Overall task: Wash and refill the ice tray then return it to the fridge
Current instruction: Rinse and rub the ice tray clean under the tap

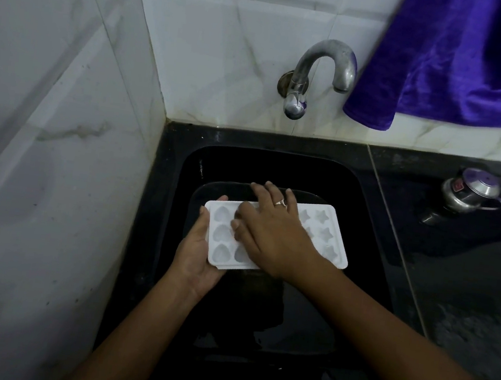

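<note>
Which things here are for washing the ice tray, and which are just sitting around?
For the job: ice tray, left hand holding its edge, right hand lying flat on it, tap, sink.

Just lying about: blue cloth, steel pot.

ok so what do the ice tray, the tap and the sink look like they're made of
Ice tray: white, matte, probably plastic, possibly silicone, judging by its moulded heart and star cavities and thin rim.
Tap: metal, likely steel or chrome plate, dulled, with grey sheen and bright highlights.
Sink: black and smooth with faint reflections, perhaps stone composite or granite; hard to tell.
</note>
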A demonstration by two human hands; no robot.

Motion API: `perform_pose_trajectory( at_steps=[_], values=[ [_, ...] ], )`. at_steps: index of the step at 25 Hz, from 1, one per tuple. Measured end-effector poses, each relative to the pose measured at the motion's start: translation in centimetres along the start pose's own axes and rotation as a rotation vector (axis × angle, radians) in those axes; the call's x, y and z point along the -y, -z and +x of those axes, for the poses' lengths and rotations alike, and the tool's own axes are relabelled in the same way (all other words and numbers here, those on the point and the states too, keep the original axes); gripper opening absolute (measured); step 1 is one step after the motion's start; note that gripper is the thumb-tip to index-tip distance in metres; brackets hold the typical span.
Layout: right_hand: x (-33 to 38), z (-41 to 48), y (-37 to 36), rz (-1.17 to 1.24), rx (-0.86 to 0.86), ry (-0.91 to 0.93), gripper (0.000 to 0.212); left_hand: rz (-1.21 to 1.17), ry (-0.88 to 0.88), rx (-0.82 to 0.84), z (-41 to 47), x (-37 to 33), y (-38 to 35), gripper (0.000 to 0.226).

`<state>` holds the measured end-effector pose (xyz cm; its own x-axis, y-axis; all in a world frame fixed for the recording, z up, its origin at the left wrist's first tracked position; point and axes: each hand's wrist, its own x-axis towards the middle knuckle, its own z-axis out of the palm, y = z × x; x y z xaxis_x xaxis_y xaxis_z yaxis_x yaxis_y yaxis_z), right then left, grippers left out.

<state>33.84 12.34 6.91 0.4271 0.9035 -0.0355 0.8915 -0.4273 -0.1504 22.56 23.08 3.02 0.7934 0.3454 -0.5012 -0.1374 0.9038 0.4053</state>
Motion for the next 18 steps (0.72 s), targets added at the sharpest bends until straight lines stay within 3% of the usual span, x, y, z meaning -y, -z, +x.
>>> perform_pose_trajectory(
  at_steps=[3,18],
  values=[
    [0.1,-0.4,-0.3,-0.006,0.003,0.076,0.053,-0.017,-0.010,-0.011,0.4,-0.6,0.4,0.053],
    [-0.1,-0.6,-0.5,-0.005,-0.011,0.027,0.054,0.003,-0.038,-0.021,0.4,-0.9,0.4,0.050]
  ],
)
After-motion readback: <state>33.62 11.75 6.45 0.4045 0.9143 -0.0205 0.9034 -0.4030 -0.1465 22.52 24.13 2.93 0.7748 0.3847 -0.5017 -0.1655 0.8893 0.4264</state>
